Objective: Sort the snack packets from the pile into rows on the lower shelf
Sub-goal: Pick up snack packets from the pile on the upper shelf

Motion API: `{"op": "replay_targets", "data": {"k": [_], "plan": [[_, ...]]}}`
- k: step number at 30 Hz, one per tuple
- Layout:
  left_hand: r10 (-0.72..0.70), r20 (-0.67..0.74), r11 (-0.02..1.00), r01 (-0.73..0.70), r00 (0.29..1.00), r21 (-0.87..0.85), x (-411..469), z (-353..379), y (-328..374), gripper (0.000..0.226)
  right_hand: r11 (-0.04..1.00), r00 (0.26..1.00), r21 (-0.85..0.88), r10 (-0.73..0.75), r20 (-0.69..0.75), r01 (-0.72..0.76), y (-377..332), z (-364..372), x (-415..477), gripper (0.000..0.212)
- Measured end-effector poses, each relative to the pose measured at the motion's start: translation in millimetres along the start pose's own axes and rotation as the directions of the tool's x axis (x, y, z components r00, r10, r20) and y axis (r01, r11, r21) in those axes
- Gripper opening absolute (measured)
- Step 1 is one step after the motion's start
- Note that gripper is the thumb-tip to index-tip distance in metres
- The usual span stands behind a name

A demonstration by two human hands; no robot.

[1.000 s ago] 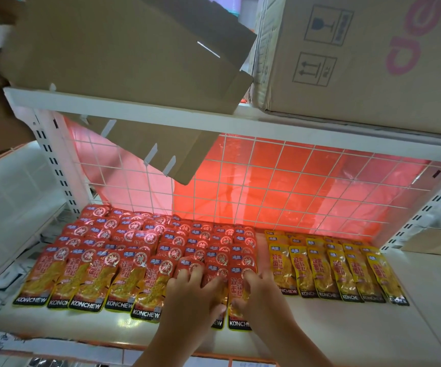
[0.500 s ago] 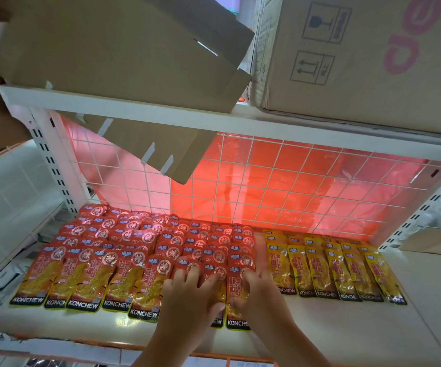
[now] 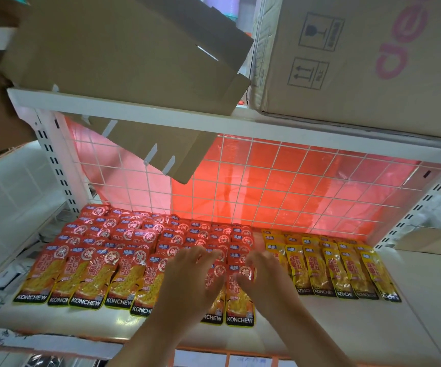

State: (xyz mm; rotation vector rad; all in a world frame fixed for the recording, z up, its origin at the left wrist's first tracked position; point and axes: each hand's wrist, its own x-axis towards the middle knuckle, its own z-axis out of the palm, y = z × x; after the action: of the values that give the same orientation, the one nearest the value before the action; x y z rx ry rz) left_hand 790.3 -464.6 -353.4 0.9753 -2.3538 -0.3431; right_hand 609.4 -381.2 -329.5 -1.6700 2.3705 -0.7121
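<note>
The red KONCHEW snack packets [image 3: 132,263] lie on the left and middle of the lower shelf [image 3: 373,329], in overlapping rows that run from the back to the front edge. Just to their right the yellow packets [image 3: 333,268] form their own rows, with a narrow gap between the two colours.

Our left hand [image 3: 187,284] rests on the red rows near the middle, its grip wide, fingers spread flat over the packets. Our right hand [image 3: 267,279] is just beside it, fingers bent down onto the rightmost front red packet [image 3: 239,305]. We cannot tell whether that grip pinches the packet or only presses on it.

The shelf surface is plain white, bare to the right of the yellow rows and along the front. Behind the packets stands a white wire grid [image 3: 305,181] with a glowing red sheet [image 3: 291,170] behind it. A slotted white upright [image 3: 55,168] carries the upper shelf [image 3: 161,119]. On that shelf a large cardboard box [image 3: 373,62] sits at the right and a flattened, tilted carton [image 3: 121,49] at the left. A cardboard flap [image 3: 161,144] hangs below the upper shelf, in front of the grid.
</note>
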Motion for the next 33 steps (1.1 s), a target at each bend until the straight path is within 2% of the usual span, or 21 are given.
{"op": "replay_targets", "data": {"k": [4,8,14,17,23,33], "plan": [[0.034,-0.051,0.995,-0.039,0.998,-0.094,25,-37,9,0.044,0.996,0.998,0.083,-0.038,-0.056,0.042,-20,-33,9,0.021],[0.066,-0.099,0.977,-0.084,0.993,-0.194,50,-82,28,0.043,0.972,0.966,0.161,-0.132,-0.224,0.17,-43,-78,12,0.023],[0.225,-0.241,0.925,-0.285,0.944,-0.252,81,-153,80,0.037,0.923,0.872,0.175,-0.244,-0.424,0.343,-73,-157,-1,0.024],[0.284,-0.306,0.881,-0.373,0.909,-0.29,89,-183,116,0.036,0.904,0.821,0.181,-0.25,-0.514,0.388,-80,-200,-16,0.021],[0.438,-0.38,0.77,-0.559,0.814,-0.309,95,-218,217,0.032,0.922,0.719,0.096,-0.224,-0.658,0.374,-70,-292,-69,0.021],[0.55,-0.409,0.552,-0.685,0.728,-0.476,74,-197,416,0.031,0.974,0.59,0.023,-0.116,-0.799,0.224,28,-438,-214,0.021]]}}
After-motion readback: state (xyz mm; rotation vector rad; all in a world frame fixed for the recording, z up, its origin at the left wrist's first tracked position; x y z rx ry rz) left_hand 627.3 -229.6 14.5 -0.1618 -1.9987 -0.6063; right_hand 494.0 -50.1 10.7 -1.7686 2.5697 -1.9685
